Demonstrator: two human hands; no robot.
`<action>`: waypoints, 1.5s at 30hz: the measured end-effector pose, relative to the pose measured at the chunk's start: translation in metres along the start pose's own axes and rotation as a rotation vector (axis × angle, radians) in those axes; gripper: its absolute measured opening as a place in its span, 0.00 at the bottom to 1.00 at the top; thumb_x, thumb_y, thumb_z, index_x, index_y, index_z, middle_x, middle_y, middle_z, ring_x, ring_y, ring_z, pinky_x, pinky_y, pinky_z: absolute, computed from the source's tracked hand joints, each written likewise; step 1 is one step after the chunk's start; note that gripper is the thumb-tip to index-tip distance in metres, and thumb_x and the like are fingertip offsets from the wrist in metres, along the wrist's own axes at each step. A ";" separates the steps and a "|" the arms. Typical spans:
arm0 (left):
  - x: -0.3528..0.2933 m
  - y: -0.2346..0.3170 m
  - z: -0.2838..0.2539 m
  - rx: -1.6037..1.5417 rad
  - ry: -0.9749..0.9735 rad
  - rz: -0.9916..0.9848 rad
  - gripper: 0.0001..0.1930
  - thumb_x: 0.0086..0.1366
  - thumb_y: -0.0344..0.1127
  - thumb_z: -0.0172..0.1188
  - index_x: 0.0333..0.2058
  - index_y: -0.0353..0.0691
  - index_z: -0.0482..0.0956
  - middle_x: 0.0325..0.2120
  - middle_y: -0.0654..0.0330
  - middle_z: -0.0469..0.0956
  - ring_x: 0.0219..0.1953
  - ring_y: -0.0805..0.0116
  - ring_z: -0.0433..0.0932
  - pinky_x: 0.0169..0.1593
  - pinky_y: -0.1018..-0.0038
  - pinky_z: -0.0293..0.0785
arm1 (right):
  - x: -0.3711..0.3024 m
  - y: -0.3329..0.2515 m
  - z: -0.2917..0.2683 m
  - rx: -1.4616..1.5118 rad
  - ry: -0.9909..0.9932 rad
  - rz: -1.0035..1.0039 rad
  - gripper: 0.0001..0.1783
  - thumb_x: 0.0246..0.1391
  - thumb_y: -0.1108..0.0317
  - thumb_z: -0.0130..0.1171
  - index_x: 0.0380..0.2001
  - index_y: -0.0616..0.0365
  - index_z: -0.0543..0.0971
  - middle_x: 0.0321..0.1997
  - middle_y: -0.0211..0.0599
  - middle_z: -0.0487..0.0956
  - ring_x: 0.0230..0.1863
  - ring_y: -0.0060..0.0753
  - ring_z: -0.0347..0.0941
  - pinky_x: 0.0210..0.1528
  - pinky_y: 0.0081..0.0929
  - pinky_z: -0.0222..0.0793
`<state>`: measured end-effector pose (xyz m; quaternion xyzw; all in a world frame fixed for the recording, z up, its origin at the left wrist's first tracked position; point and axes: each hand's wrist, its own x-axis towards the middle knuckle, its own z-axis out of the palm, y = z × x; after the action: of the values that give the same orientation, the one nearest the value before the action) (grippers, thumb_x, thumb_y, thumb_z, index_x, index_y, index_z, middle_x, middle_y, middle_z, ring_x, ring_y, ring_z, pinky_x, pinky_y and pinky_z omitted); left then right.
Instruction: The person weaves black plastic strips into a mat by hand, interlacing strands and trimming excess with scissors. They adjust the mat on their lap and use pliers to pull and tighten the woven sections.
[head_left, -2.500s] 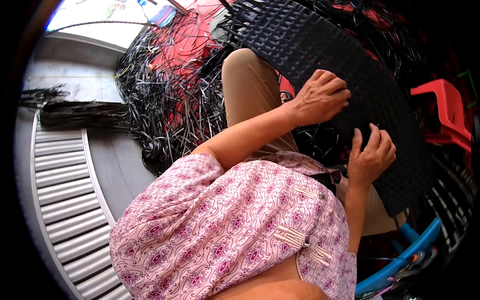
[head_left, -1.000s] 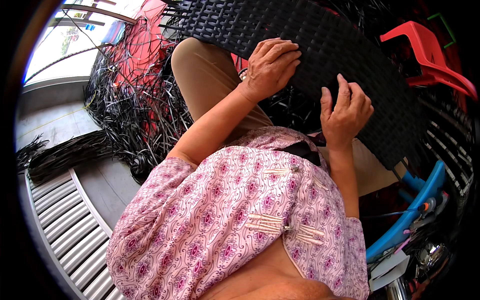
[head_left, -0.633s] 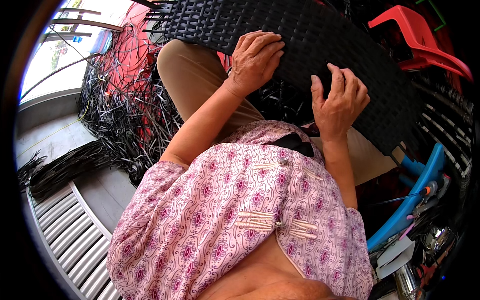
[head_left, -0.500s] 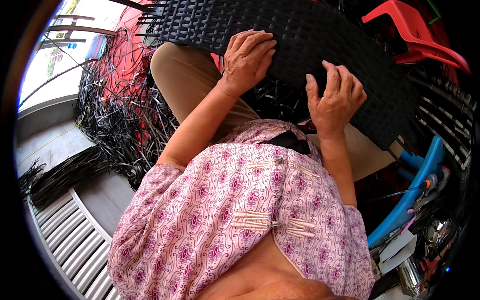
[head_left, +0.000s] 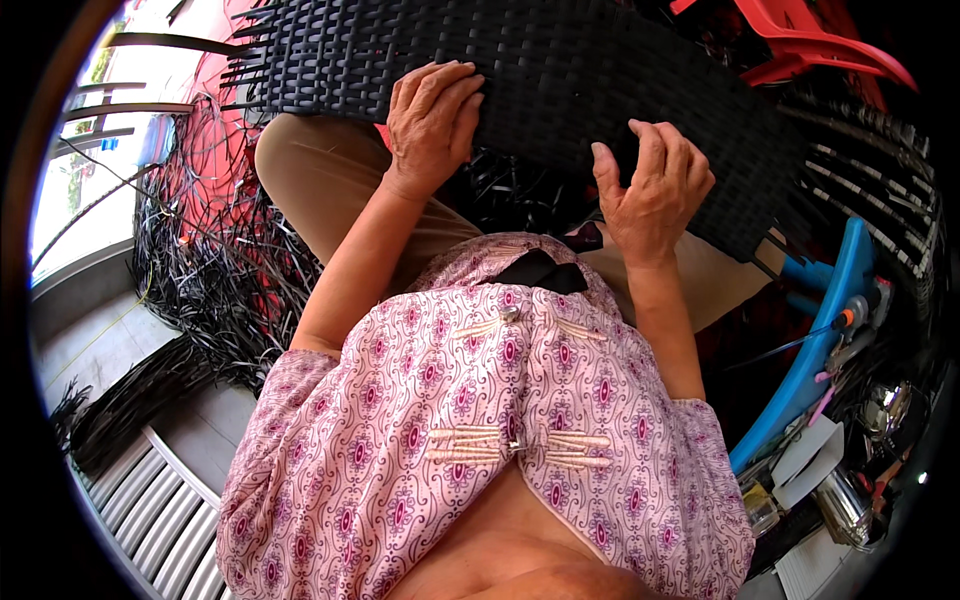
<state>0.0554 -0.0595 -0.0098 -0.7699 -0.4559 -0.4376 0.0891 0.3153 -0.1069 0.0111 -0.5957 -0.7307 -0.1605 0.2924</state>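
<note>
A panel of dark woven flat strips (head_left: 600,90) lies across my knees, with loose strip ends sticking out at its left end. My left hand (head_left: 430,125) rests on the panel near its closer edge, fingers bent and close together over the weave, thumb beside them. Farther right, my right hand (head_left: 655,190) is over the same edge, its fingers spread and its thumb held apart from them. Nothing shows between the fingers of either hand. The palms and the panel's underside are hidden.
Loose black strips (head_left: 210,240) lie heaped at the left, beside a slatted light-coloured seat (head_left: 165,510) bearing a black strip bundle (head_left: 150,395). Red plastic chair (head_left: 800,50) stands at the upper right. Tools and metal containers (head_left: 845,505) crowd the lower right near a blue plastic piece (head_left: 810,370).
The whole view has shifted, so the panel and my lap appear farther left. My left hand has moved left, widening the gap to my right hand.
</note>
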 end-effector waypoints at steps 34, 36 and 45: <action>0.046 0.105 0.046 -0.066 -0.346 0.161 0.16 0.61 0.35 0.67 0.49 0.49 0.84 0.41 0.63 0.75 0.45 0.59 0.72 0.53 0.61 0.64 | -0.048 0.170 -0.054 0.165 0.124 0.722 0.18 0.62 0.53 0.61 0.42 0.56 0.82 0.45 0.40 0.81 0.46 0.42 0.76 0.48 0.36 0.71; 0.045 0.107 0.045 -0.070 -0.350 0.160 0.16 0.61 0.36 0.66 0.49 0.49 0.84 0.41 0.63 0.75 0.45 0.59 0.72 0.52 0.62 0.64 | -0.043 0.173 -0.059 0.388 -0.014 0.971 0.21 0.64 0.50 0.59 0.43 0.59 0.83 0.48 0.40 0.82 0.48 0.40 0.76 0.48 0.36 0.71; 0.064 0.080 0.035 0.005 -0.380 0.253 0.16 0.63 0.38 0.65 0.50 0.48 0.85 0.40 0.60 0.74 0.45 0.57 0.72 0.54 0.59 0.65 | -0.047 0.145 -0.023 1.034 -0.033 0.933 0.31 0.71 0.48 0.49 0.58 0.69 0.76 0.60 0.40 0.78 0.63 0.31 0.70 0.69 0.29 0.62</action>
<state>0.1513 -0.0463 0.0388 -0.8893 -0.3652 -0.2690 0.0576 0.4656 -0.1219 -0.0166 -0.6339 -0.3855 0.3598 0.5658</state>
